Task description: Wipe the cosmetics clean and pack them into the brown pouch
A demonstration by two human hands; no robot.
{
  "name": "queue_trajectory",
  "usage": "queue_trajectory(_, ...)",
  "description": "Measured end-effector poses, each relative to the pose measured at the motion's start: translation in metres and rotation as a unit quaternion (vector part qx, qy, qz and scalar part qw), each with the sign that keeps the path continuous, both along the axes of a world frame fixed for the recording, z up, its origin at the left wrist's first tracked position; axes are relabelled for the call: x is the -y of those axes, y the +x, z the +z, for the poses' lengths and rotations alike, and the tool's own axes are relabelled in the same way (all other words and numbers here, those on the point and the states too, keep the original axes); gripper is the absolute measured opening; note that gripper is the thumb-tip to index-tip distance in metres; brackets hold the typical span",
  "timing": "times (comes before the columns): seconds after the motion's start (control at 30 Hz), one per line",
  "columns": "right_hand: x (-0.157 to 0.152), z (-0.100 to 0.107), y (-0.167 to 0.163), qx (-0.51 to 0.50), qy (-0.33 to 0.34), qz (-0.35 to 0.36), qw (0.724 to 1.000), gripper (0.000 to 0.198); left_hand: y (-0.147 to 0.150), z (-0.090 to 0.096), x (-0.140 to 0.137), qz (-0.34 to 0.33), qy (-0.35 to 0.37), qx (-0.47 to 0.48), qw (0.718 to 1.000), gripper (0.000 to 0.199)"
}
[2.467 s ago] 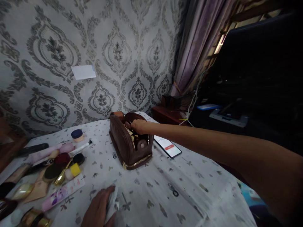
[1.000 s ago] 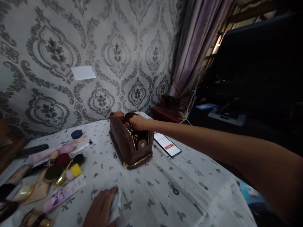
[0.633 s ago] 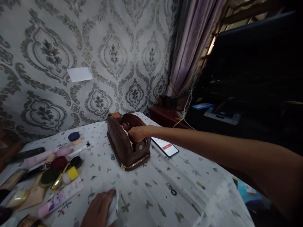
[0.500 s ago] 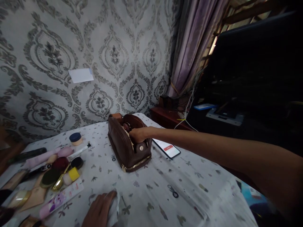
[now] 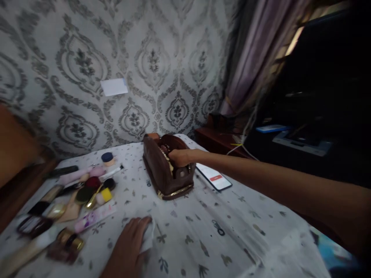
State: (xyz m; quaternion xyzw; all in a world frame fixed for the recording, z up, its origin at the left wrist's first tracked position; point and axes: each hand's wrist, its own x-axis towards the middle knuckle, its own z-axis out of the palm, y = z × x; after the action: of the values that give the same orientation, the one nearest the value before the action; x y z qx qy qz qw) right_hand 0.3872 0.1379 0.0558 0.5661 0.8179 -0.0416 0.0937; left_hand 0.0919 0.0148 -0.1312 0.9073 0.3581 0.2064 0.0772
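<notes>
- Right hand (image 5: 180,157): raised slightly from its lower position of half a second ago, though its fingers remain inside the brown bag (image 5: 156,166); yellowish contents (image 5: 171,166) beside the near zip, then covered by the hand, are exposed again.
- Camera view: swung left and blurred by movement.
- Near-left area of the table (image 5: 185,222): more of it in frame. A gold-coloured jar (image 5: 70,240), previously cut off, now shows more fully, with a long pale item (image 5: 24,253) beside it.
- Beyond the table's left edge: a larger part of an orange-brown object (image 5: 14,143) has entered view.
- Left hand (image 5: 130,241): more of its wrist visible.
</notes>
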Motion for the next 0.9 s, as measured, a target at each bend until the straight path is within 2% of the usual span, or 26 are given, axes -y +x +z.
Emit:
queue_trajectory(0.1,0.008,0.007,-0.002,-0.009,0.065,-0.023,0.998,0.018,0.008,0.017,0.007,-0.004,-0.079,-0.040,0.996,0.061)
queue_trajectory(0.17,0.019,0.009,-0.007,-0.027,0.135,-0.046,0.989,0.033,0.014,0.030,0.009,0.001,-0.120,-0.043,0.992,0.063)
queue_trajectory(0.2,0.026,0.007,-0.010,-0.052,0.182,-0.054,0.980,0.038,0.016,0.037,0.010,0.014,-0.135,-0.039,0.990,0.063)
queue_trajectory(0.23,0.035,0.003,-0.015,-0.122,0.255,-0.041,0.958,0.035,0.018,0.044,0.011,0.022,-0.147,-0.032,0.988,0.062)
queue_trajectory(0.3,0.055,-0.010,-0.028,-0.257,0.333,0.047,0.906,0.031,0.021,0.055,0.012,0.032,-0.161,-0.013,0.986,0.059)
queue_trajectory(0.37,0.074,-0.032,-0.045,-0.335,0.334,0.159,0.867,0.029,0.022,0.062,0.012,0.034,-0.164,0.003,0.986,0.054)
queue_trajectory(0.43,0.089,-0.058,-0.066,-0.363,0.299,0.227,0.853,0.028,0.021,0.062,0.010,0.045,-0.158,0.018,0.986,0.049)
queue_trajectory(0.5,0.096,-0.084,-0.087,-0.407,0.258,0.226,0.847,0.029,0.017,0.060,0.007,0.068,-0.137,0.033,0.988,0.042)
queue_trajectory(0.63,0.088,-0.121,-0.127,-0.531,0.125,0.092,0.833,0.030,0.000,0.057,-0.003,0.123,-0.079,0.053,0.988,0.038)
queue_trajectory(0.77,0.069,-0.139,-0.154,-0.617,-0.011,-0.012,0.787,0.038,-0.023,0.065,-0.009,0.180,-0.041,0.040,0.982,0.038)
queue_trajectory(0.83,0.066,-0.146,-0.161,-0.635,-0.043,-0.033,0.770,0.041,-0.038,0.070,-0.013,0.211,-0.029,0.035,0.976,0.034)
queue_trajectory(0.9,0.068,-0.151,-0.164,-0.632,-0.044,-0.030,0.773,0.041,-0.057,0.076,-0.019,0.248,-0.019,0.029,0.968,0.032)
